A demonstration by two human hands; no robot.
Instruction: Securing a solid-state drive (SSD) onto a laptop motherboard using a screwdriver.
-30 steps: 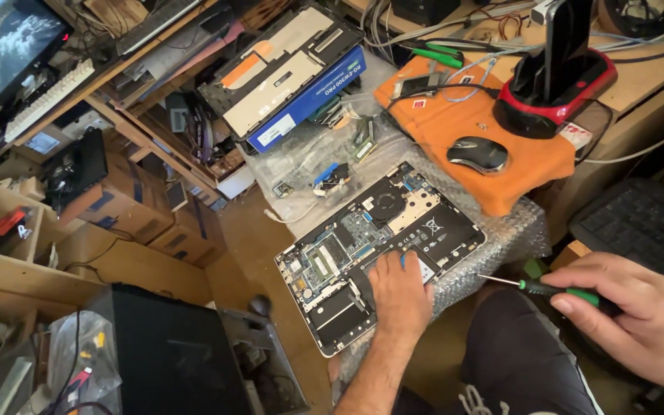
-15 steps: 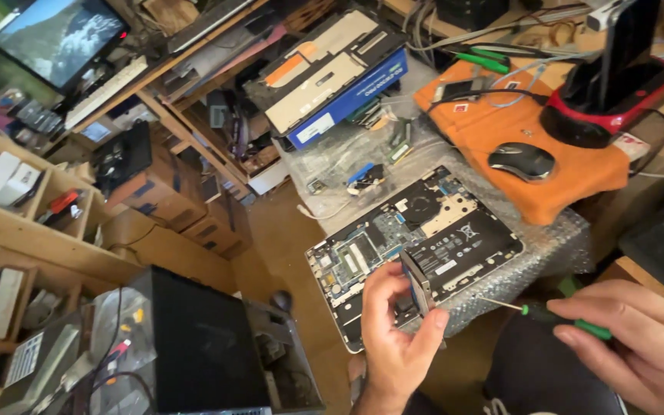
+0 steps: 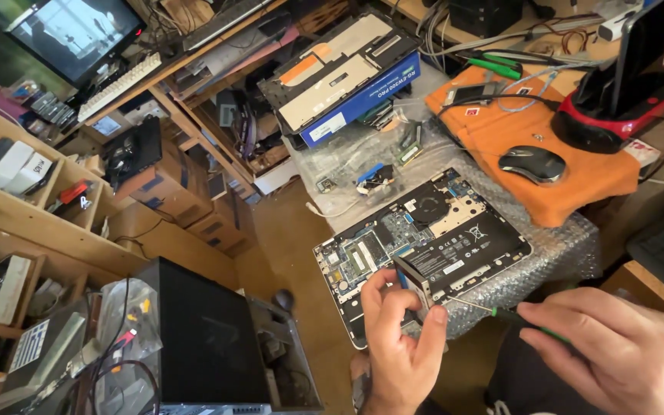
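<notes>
An opened laptop [image 3: 439, 238] lies bottom-up on bubble wrap [image 3: 555, 253], its circuit board, fan and black battery exposed. My left hand [image 3: 397, 338] pinches a flat silver drive [image 3: 415, 280] and tilts it up out of the laptop's near edge. My right hand [image 3: 616, 353] grips a green-handled screwdriver [image 3: 512, 315], whose thin shaft points left toward the drive and ends close to my left fingers.
An orange cloth [image 3: 547, 146] holds a black mouse [image 3: 532, 163] and a red-and-black stand [image 3: 624, 84]. A blue box with laptop parts [image 3: 347, 73] lies behind. A black computer case [image 3: 209, 338] stands on the floor at left, beside wooden shelves [image 3: 55, 223] and a monitor [image 3: 78, 34].
My left hand went from resting flat on the laptop to pinching the silver drive and lifting it. The right hand brought the screwdriver closer. The view shifted left.
</notes>
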